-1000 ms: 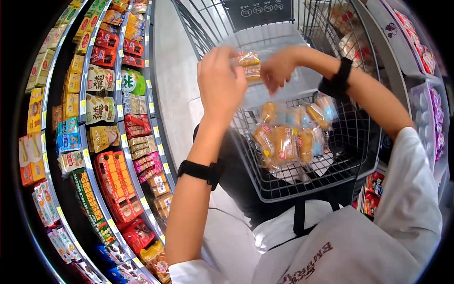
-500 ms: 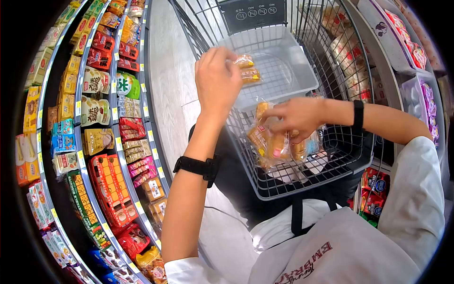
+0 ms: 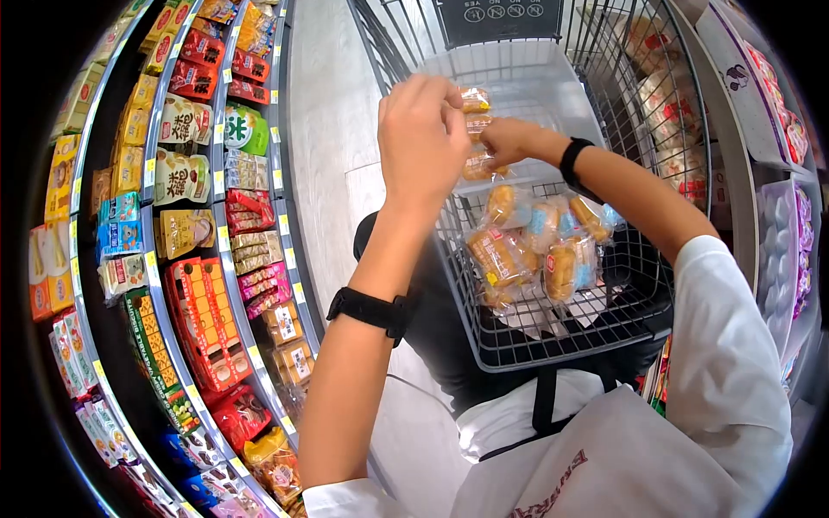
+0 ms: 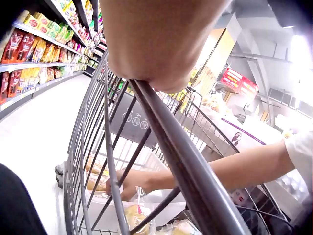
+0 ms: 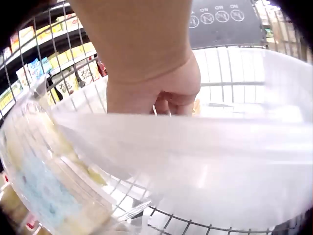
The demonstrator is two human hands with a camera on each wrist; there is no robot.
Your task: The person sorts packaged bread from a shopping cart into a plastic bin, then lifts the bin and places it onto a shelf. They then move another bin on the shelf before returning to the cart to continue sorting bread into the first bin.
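Note:
My left hand point(image 3: 423, 142) grips the side rail of a wire shopping cart point(image 4: 176, 142), its fingers curled over the bar. Inside the cart is a translucent plastic bin point(image 3: 566, 91), where packaged bread rolls point(image 3: 477, 101) lie in a row along the left wall. My right hand point(image 3: 511, 141) reaches into the bin, fingers curled down on the nearest packaged bread roll point(image 3: 480, 167). The bin's wall hides its fingertips in the right wrist view. Nearer my body, several more wrapped rolls point(image 3: 501, 255) lie loose on the wire.
Shelves of snack packets point(image 3: 186, 181) line the aisle on the left. A dark sign panel point(image 3: 501, 19) hangs at the cart's far end. On the right stand display boxes with red packets point(image 3: 777, 104) and purple packets point(image 3: 803, 250).
My right hand moved from the bin to the loose pile, then back into the bin with a bread roll. The row shows three rolls instead of two. My left hand stays on the rail.

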